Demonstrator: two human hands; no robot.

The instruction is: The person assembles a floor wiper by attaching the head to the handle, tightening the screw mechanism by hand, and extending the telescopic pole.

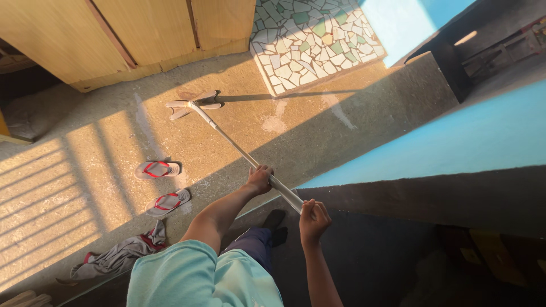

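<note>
I hold a long metal-handled mop with both hands. My left hand grips the shaft further down. My right hand grips it near the upper end. The shaft slants away from me to the mop head, which rests flat on the sunlit concrete floor near a wooden cabinet. My dark trouser leg and foot show below the shaft.
Two red-strapped flip-flops lie on the floor at left. A crumpled grey cloth lies nearer me. A mosaic tile patch is ahead, a blue wall runs along the right, and a dark bench stands far right.
</note>
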